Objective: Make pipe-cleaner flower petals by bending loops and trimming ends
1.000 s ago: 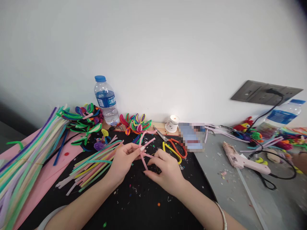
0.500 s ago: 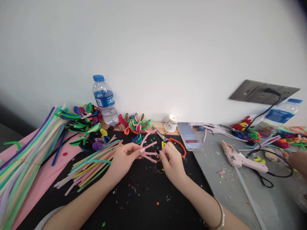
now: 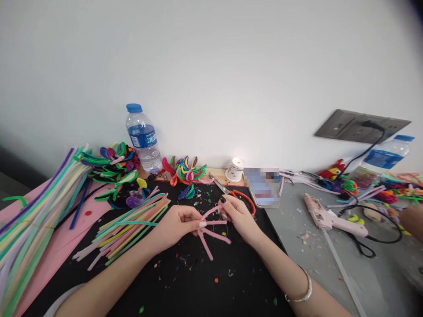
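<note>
"Where are the pink pipe cleaners?"
"Over the black mat, pinched where they meet by the left hand's fingers, strands fanning rightward."
"And the right hand?"
"Nearer the free ends, fingers pinching the uppermost strand's tip."

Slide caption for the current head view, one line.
Left hand pinches pink pipe cleaners where they meet; right hand holds one strand's end above a black mat.
</note>
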A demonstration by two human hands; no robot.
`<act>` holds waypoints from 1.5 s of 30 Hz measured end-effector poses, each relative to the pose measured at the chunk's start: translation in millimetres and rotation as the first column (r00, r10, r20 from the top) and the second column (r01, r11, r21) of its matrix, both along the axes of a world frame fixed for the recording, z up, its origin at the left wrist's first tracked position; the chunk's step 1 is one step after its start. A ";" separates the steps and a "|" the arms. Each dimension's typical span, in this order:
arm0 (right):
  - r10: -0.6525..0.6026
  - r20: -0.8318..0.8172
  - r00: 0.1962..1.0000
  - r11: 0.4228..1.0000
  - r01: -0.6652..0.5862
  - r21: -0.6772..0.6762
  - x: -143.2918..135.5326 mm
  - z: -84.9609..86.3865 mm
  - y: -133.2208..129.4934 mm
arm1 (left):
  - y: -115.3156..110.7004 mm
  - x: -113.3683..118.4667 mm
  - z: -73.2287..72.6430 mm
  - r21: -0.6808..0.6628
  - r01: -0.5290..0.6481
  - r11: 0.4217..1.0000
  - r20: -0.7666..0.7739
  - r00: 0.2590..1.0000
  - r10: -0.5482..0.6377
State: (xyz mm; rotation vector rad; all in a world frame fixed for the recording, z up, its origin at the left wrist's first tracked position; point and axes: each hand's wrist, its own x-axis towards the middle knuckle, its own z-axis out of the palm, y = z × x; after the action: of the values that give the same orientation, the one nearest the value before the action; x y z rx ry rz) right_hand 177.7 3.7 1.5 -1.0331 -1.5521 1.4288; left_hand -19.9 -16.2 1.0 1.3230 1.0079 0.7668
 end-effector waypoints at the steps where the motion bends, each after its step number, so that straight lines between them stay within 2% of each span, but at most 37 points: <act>1: 0.015 0.009 1.000 1.000 -0.015 0.001 0.0 -0.4 -0.1 | -0.7 0.2 0.0 0.000 0.011 1.000 -0.012 1.000 -0.011; 5: -0.035 0.102 0.994 0.996 0.027 0.083 0.2 0.6 -1.3 | -0.5 -0.3 0.5 0.007 0.004 1.000 -0.028 1.000 -0.004; 11: -0.143 0.268 0.953 0.968 0.078 0.240 1.3 5.9 -1.8 | 2.6 -3.7 -2.2 0.090 -0.108 0.990 -0.061 0.992 0.113; 17: -0.174 0.304 0.937 0.950 0.079 0.300 2.3 8.4 -4.1 | 1.4 -3.0 2.6 0.126 -0.105 0.987 -0.124 0.985 0.120; 23: -0.122 0.170 0.978 0.978 0.089 0.190 1.6 2.8 -3.5 | 2.6 -3.5 10.0 0.138 -0.164 0.977 -0.108 0.978 0.180; 29: -0.109 0.066 0.992 0.987 0.100 0.124 -0.7 0.2 -4.3 | 1.8 -3.6 7.4 0.099 -0.231 0.968 -0.042 0.971 0.236; 35: -0.114 0.053 0.992 0.992 0.112 0.050 -2.1 -1.4 -2.7 | -0.1 -2.5 8.7 0.131 -0.211 0.969 -0.078 0.972 0.222; 42: -0.061 -0.046 0.997 0.998 0.060 -0.024 -0.5 -8.6 -0.4 | -0.6 -1.7 9.7 0.170 -0.169 0.971 -0.130 0.973 0.192; 45: -0.052 0.016 0.999 0.998 0.053 -0.027 -0.6 -7.5 -1.2 | -0.2 -1.3 10.6 0.188 -0.163 0.969 -0.150 0.970 0.193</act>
State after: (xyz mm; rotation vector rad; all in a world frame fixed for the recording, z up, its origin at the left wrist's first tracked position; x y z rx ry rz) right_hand 177.1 2.5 -6.0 -1.0952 -1.5094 1.4125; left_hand -21.2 -16.3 11.6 1.4798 1.2295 0.9080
